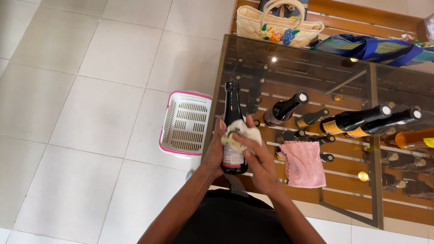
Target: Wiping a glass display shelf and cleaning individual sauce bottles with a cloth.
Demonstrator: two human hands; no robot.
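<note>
My left hand (215,151) wraps around a dark glass bottle (233,113) with a pale label, held upright over the near left corner of the glass table (294,68). My right hand (260,160) presses a crumpled white cloth (242,134) against the bottle's front, just below the shoulder. The bottle's black cap points away from me.
Several dark bottles (285,108) stand on the glass top to the right, beside an amber one (413,139). A pink cloth (304,163) lies near the front edge. A white and pink plastic basket (186,123) sits on the tiled floor at the left. A woven handbag (278,22) and blue-green fabric (370,47) lie behind.
</note>
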